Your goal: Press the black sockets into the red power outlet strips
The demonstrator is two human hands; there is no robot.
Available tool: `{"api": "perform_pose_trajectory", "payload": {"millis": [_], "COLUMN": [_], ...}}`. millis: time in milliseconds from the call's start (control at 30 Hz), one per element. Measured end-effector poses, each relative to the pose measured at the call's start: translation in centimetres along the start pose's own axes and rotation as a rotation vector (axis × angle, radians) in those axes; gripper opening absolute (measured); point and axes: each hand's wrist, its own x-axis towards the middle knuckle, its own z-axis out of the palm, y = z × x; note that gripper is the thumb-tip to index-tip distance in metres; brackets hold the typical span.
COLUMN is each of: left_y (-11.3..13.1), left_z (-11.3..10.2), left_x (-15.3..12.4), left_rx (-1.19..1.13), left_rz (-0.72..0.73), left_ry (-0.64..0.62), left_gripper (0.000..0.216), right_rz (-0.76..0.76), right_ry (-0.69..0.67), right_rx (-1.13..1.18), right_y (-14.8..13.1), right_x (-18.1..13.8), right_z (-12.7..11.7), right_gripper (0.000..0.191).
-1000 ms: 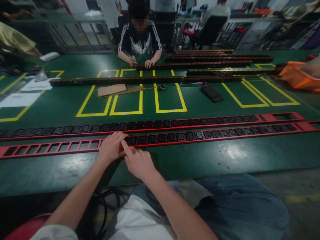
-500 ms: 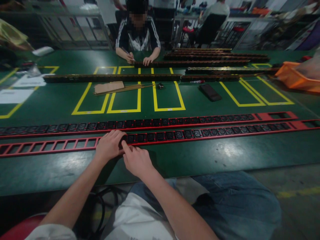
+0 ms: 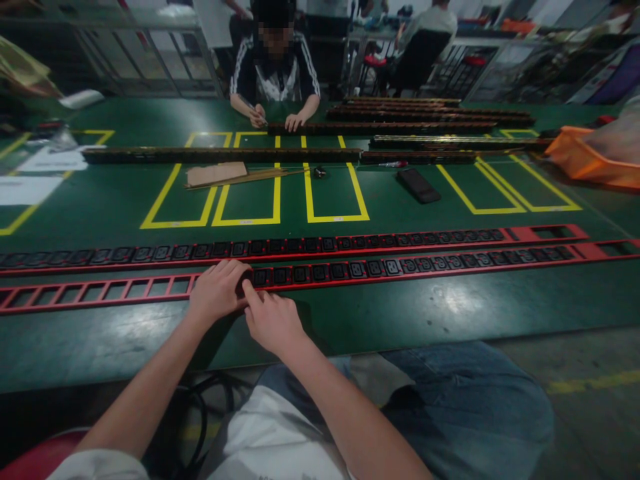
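Observation:
The nearer red strip frame (image 3: pixel 125 291) lies across the green table. Its left part is a row of bare rectangular openings, and black power sockets (image 3: pixel 320 272) fill the part to the right. My left hand (image 3: pixel 216 290) is closed over the frame where the filled row begins, fingers bent over its far side. Right beside it, my right hand (image 3: pixel 273 320) is closed at the near edge. Its index finger points onto a dark socket between the hands, mostly hidden by my fingers. Behind lies a second red strip (image 3: pixel 525 233) fitted with black sockets.
Across the table a person (image 3: pixel 275 80) holds a pen-like tool at a long dark strip (image 3: pixel 380 128). Between us are another dark strip (image 3: pixel 225 155), cardboard (image 3: pixel 216 175), a black phone (image 3: pixel 419 185) and yellow tape outlines. An orange bin (image 3: pixel 585 157) stands right, papers (image 3: pixel 30 191) left.
Both hands keep the same position on the red strip. The whole view has shifted very slightly; nothing else visibly differs nearby.

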Motion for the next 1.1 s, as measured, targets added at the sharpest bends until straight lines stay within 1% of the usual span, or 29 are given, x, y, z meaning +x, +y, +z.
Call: {"api": "perform_pose_trajectory", "payload": {"millis": [167, 300, 400, 467, 533, 600, 633, 667, 733, 833, 900, 967, 1033, 1100], "left_y": [-0.1, -0.1, 0.0, 0.3, 0.5, 0.7, 0.7, 0.6, 0.4, 0.2, 0.1, 0.1, 0.2, 0.4], "left_z": [0.0, 0.0, -0.1, -0.2, -0.3, -0.4, -0.4, -0.3, -0.2, 0.2, 0.4, 0.5, 0.4, 0.2], "left_x": [0.0, 0.0, 0.1, 0.1, 0.2, 0.3, 0.4, 0.4, 0.4, 0.4, 0.4, 0.5, 0.6, 0.7], "left_rx": [-0.012, -0.012, -0.027, -0.03, -0.024, -0.029, -0.036, -0.045, -0.059, -0.066, -0.064, -0.069, -0.085, -0.107], "left_rz": [0.007, 0.002, 0.016, 0.0, -0.019, -0.019, -0.016, -0.015, -0.016, -0.018, -0.024, -0.03, -0.034, -0.038], "left_ry": [0.002, 0.004, 0.005, 0.025, 0.04, 0.038, 0.035, 0.034, 0.031, 0.013, 0.0, -0.005, -0.008, -0.015], "left_gripper": [0.039, 0.04, 0.041, 0.041, 0.044, 0.048, 0.049, 0.05, 0.052, 0.056, 0.059, 0.059, 0.058, 0.057], "right_rz": [0.01, 0.003, -0.069, -0.111, -0.089, 0.054, 0.123, 0.183, 0.256, 0.269, 0.268, 0.274, 0.274, 0.257], "right_ry": [-0.014, 0.003, 0.069, 0.155, 0.26, 0.365, 0.37, 0.346, 0.248, 0.097, 0.025, -0.037, -0.086, -0.109], "right_rx": [0.025, 0.037, 0.069, 0.062, 0.0, -0.118, -0.197, -0.279, -0.422, -0.528, -0.504, -0.416, -0.318, -0.267], "right_y": [0.2, 0.1, 0.4, 1.6, 4.0, 7.6, 9.7, 11.9, 16.0, 20.9, 23.1, 24.8, 26.0, 26.8], "right_x": [0.0, 0.1, -0.7, -2.1, -4.1, -6.3, -7.2, -8.1, -9.5, -10.6, -10.6, -9.9, -9.0, -8.1], "right_z": [-0.1, 0.2, -0.1, -1.1, -2.7, -4.9, -6.0, -7.2, -9.2, -11.4, -12.3, -12.9, -13.5, -14.0], "right_gripper": [0.063, 0.057, 0.046, 0.043, 0.042, 0.041, 0.042, 0.044, 0.052, 0.056, 0.059, 0.061, 0.058, 0.052]}}
